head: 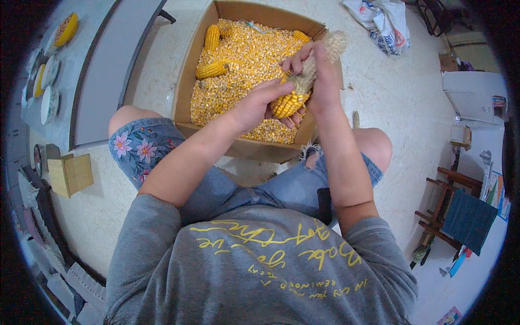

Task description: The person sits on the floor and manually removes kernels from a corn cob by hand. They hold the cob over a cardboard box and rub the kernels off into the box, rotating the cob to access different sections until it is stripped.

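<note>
My left hand [260,101] grips an ear of dried yellow corn [289,103] from the left, its thumb lying on the kernels near a bared part. In my right hand [323,77] is a pale bare corncob [336,44], its upper end sticking out past the fingers and its lower part against the ear. Both hands are above a cardboard box [235,150] full of loose corn kernels [239,93]. On the kernels at the box's left side lie an ear of corn [212,70] and another ear [211,37]; one more ear [301,35] shows at the far right corner.
A grey table [109,73] stands at the left, with bowls [49,105] on a surface beyond it. A wooden box [71,174] is on the floor at left. White plastic bags [384,26] lie at upper right. A stool [469,221] stands at right.
</note>
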{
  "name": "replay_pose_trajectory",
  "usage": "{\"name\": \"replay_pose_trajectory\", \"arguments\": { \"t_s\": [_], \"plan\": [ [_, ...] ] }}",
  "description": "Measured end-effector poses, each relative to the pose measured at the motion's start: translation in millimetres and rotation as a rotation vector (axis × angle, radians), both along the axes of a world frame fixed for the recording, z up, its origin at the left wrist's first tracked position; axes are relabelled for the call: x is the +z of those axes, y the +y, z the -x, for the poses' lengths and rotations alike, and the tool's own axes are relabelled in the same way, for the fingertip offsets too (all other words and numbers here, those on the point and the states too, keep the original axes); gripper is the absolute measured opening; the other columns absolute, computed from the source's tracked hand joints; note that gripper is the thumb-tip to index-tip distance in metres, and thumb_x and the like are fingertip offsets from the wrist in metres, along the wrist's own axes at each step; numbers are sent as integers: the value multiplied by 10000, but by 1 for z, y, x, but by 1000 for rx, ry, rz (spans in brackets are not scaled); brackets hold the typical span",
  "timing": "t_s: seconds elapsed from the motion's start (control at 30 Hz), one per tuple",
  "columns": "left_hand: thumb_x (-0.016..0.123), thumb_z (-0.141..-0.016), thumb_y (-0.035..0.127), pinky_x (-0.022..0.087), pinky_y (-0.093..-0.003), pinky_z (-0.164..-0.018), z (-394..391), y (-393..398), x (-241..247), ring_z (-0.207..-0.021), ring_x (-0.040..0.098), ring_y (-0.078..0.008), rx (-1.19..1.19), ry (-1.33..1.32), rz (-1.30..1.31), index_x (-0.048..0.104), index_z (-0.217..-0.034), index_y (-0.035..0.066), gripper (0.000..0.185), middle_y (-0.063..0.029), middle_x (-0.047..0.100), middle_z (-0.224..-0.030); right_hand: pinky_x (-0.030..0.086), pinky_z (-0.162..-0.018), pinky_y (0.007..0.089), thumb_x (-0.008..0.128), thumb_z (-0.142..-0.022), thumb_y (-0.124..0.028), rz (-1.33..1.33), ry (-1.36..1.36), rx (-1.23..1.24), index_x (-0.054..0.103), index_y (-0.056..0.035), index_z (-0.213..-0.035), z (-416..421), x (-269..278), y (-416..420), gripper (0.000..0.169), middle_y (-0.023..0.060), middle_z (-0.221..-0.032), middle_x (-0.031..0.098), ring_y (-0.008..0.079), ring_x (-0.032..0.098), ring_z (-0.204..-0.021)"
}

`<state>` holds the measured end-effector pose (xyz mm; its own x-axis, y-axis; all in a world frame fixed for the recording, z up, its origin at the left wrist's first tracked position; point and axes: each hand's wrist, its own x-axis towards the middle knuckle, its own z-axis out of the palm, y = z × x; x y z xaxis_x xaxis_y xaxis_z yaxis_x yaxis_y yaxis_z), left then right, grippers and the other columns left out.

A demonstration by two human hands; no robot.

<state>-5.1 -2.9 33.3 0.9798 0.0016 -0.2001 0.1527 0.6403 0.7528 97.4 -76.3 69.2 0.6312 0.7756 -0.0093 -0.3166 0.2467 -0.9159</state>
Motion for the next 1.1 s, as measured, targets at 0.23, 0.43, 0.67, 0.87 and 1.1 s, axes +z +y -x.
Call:
{"name": "replay_pose_trajectory", "arguments": {
  "t_s": [0.23,0.43,0.67,0.87,1.1],
  "plan": [
    [324,-828,381,490,-347,-532,3,1,13,-663,564,-217,-71,164,28,453,-1019,-21,463,-141,550,-805,408,-734,337,374,-829,-457,30,150,-21,389,-108,-720,3,-7,2,365,8,-573,391,151,458,-613],
    [361,-831,366,495,-281,-483,3,7,9,-644,565,-183,-58,29,-1,457,-1019,-6,427,-140,557,-833,413,-628,295,383,-833,-443,-122,185,11,414,-89,-746,-9,-11,2,365,41,-597,458,170,495,-628],
    [366,-832,383,450,-238,-414,4,1,23,-522,550,-143,30,234,-209,510,-905,20,398,-102,568,-712,413,-622,283,382,-836,-437,41,132,-46,419,-93,-749,2,-15,4,357,39,-597,461,169,502,-655],
    [323,-845,391,469,-271,-455,6,12,25,-549,563,-168,-112,71,122,479,-994,20,429,-115,579,-776,415,-622,283,390,-832,-439,-53,272,-57,425,-92,-746,-6,-14,3,359,45,-595,463,174,507,-653],
    [335,-849,377,475,-260,-510,2,14,15,-653,571,-158,-55,137,-212,461,-1039,-1,441,-120,579,-810,413,-718,336,415,-825,-413,-124,244,9,415,-88,-725,-3,-14,4,340,59,-703,497,191,514,-736]
  ]
}}
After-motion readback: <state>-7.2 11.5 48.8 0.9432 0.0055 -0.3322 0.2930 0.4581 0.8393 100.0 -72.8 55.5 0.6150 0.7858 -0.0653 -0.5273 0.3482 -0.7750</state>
